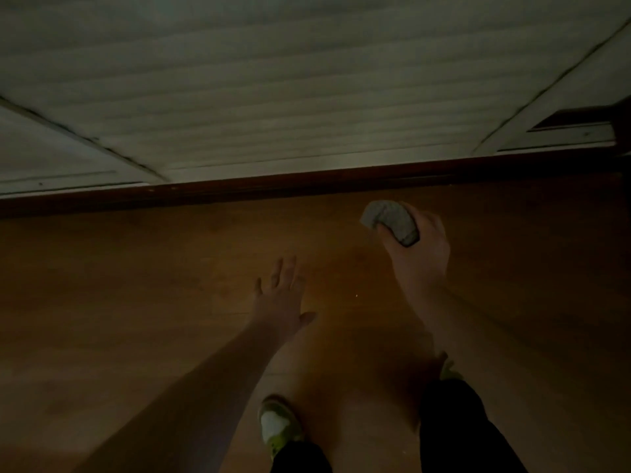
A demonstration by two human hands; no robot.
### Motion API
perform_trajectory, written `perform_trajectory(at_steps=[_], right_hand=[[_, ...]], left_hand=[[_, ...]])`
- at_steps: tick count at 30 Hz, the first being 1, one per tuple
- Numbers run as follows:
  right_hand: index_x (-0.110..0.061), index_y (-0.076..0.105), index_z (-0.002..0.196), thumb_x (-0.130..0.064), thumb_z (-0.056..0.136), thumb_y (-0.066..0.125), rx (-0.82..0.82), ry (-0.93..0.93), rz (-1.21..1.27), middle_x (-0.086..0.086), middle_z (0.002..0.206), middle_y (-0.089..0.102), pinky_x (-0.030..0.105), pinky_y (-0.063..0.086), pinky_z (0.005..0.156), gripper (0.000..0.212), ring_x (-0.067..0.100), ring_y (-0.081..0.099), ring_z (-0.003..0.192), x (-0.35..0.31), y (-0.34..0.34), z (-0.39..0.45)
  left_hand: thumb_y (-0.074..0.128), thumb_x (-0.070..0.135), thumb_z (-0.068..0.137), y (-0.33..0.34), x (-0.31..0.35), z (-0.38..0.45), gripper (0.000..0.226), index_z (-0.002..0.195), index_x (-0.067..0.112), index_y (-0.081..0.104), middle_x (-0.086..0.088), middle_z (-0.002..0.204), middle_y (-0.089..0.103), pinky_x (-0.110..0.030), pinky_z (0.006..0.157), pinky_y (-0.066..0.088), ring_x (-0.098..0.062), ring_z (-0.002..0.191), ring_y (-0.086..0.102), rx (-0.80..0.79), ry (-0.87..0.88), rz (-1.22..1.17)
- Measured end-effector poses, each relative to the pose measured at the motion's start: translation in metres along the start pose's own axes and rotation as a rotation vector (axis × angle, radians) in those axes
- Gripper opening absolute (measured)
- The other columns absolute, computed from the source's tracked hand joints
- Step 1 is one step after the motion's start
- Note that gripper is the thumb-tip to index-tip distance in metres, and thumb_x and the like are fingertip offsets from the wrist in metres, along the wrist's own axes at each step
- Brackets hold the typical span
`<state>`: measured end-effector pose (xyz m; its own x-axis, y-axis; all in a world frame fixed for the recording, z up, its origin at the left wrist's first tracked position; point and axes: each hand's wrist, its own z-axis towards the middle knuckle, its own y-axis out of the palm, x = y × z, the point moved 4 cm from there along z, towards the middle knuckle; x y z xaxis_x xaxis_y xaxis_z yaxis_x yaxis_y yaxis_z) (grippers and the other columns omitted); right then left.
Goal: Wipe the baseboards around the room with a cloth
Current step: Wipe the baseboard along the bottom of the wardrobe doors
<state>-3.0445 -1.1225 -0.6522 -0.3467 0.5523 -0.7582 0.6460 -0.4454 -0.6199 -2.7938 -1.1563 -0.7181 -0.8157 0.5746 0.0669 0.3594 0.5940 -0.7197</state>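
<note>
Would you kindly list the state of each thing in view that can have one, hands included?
Grey bunched cloth: gripped in the right hand, held short of the baseboard, not touching it.
Right hand: fingers curled round the cloth.
Left hand: open, fingers spread, holding nothing.
Dark brown wooden baseboard: untouched by cloth or hands.
White slatted panel: closed, as far as the dim picture shows.

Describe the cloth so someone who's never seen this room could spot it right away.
Find the dark wooden baseboard running across the view where the pale wall meets the brown floor. Just below it, right of centre, the right hand reaches forward. The cloth is the grey, wadded lump in its grip, the only grey thing against the brown floor; the left hand holds nothing.
</note>
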Motion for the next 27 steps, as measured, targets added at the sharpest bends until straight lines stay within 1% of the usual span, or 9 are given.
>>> perform_trajectory(at_steps=[3, 7, 11, 13, 15, 18, 21, 24, 27], right_hand=[[-0.022, 0.06, 0.13, -0.03, 0.082, 0.077, 0.023, -0.023, -0.014, 0.002, 0.124, 0.054, 0.003, 0.033, 0.077, 0.051, 0.004, 0.048, 0.1, 0.028, 0.031, 0.008], [-0.02, 0.062, 0.127, -0.026, 0.082, 0.079, 0.008, -0.059, 0.032, 0.005, 0.123, 0.054, 0.017, 0.04, 0.083, 0.049, 0.006, 0.05, 0.099, 0.06, 0.089, 0.024], [-0.016, 0.064, 0.121, -0.021, 0.082, 0.078, -0.013, -0.094, 0.118, 0.004, 0.118, 0.056, 0.005, 0.037, 0.08, 0.042, 0.003, 0.051, 0.097, 0.092, 0.154, 0.046], [-0.015, 0.063, 0.118, -0.021, 0.082, 0.078, -0.052, -0.104, 0.129, 0.003, 0.117, 0.056, 0.014, 0.041, 0.083, 0.04, 0.007, 0.053, 0.1, 0.106, 0.184, 0.056], [-0.017, 0.062, 0.116, -0.024, 0.082, 0.078, -0.057, -0.116, 0.127, -0.002, 0.114, 0.054, 0.016, 0.041, 0.08, 0.039, 0.004, 0.051, 0.097, 0.117, 0.21, 0.067], [-0.014, 0.059, 0.116, -0.027, 0.082, 0.078, -0.049, -0.139, 0.109, -0.001, 0.114, 0.053, 0.016, 0.038, 0.076, 0.041, 0.004, 0.049, 0.096, 0.129, 0.251, 0.082], [-0.01, 0.058, 0.116, -0.027, 0.082, 0.077, -0.063, -0.141, 0.089, 0.005, 0.117, 0.055, 0.024, 0.041, 0.08, 0.043, 0.012, 0.054, 0.1, 0.129, 0.285, 0.089], [-0.01, 0.058, 0.115, -0.028, 0.081, 0.078, -0.048, -0.148, 0.087, 0.006, 0.117, 0.055, 0.025, 0.042, 0.08, 0.043, 0.017, 0.056, 0.101, 0.119, 0.302, 0.097], [-0.01, 0.058, 0.112, -0.026, 0.081, 0.078, -0.046, -0.143, 0.08, 0.007, 0.117, 0.055, 0.026, 0.043, 0.077, 0.04, 0.02, 0.058, 0.101, 0.108, 0.312, 0.106]], left_hand=[[0.057, 0.065, 0.088, 0.024, -0.001, 0.035, 0.104, 0.159, 0.023, -0.007, -0.002, 0.166, -0.018, -0.058, 0.119, 0.011, -0.025, 0.153, -0.012, -0.062, 0.008, -0.018], [0.072, 0.061, 0.079, 0.066, -0.014, 0.097, 0.121, 0.158, 0.024, -0.013, 0.0, 0.166, -0.015, -0.054, 0.12, 0.006, -0.025, 0.153, -0.009, -0.1, -0.024, -0.068], [0.072, 0.07, 0.072, 0.111, -0.028, 0.158, 0.13, 0.157, 0.024, -0.015, 0.0, 0.165, -0.02, -0.051, 0.121, 0.004, -0.025, 0.152, -0.013, -0.027, -0.06, -0.136], [0.077, 0.072, 0.063, 0.134, -0.035, 0.179, 0.14, 0.155, 0.028, -0.019, 0.001, 0.163, -0.027, -0.054, 0.12, 0.002, -0.027, 0.151, -0.018, -0.043, -0.048, -0.187], [0.08, 0.073, 0.056, 0.154, -0.034, 0.19, 0.15, 0.15, 0.032, -0.03, 0.002, 0.157, -0.039, -0.057, 0.118, -0.003, -0.028, 0.147, -0.029, -0.033, 0.005, -0.179], [0.077, 0.077, 0.052, 0.179, -0.04, 0.2, 0.155, 0.14, 0.036, -0.045, 0.006, 0.149, -0.051, -0.055, 0.114, -0.013, -0.022, 0.139, -0.044, 0.119, 0.033, -0.139], [0.075, 0.078, 0.054, 0.181, -0.043, 0.201, 0.154, 0.143, 0.032, -0.042, 0.006, 0.151, -0.048, -0.054, 0.115, -0.012, -0.021, 0.139, -0.043, 0.163, 0.063, -0.111], [0.079, 0.072, 0.057, 0.172, -0.036, 0.198, 0.155, 0.149, 0.019, -0.034, 0.0, 0.155, -0.043, -0.058, 0.117, -0.007, -0.022, 0.14, -0.038, 0.108, 0.027, -0.081], [0.082, 0.065, 0.061, 0.163, -0.029, 0.195, 0.153, 0.15, 0.013, -0.031, -0.005, 0.156, -0.041, -0.059, 0.118, 0.0, -0.028, 0.145, -0.032, 0.046, -0.027, -0.045]])
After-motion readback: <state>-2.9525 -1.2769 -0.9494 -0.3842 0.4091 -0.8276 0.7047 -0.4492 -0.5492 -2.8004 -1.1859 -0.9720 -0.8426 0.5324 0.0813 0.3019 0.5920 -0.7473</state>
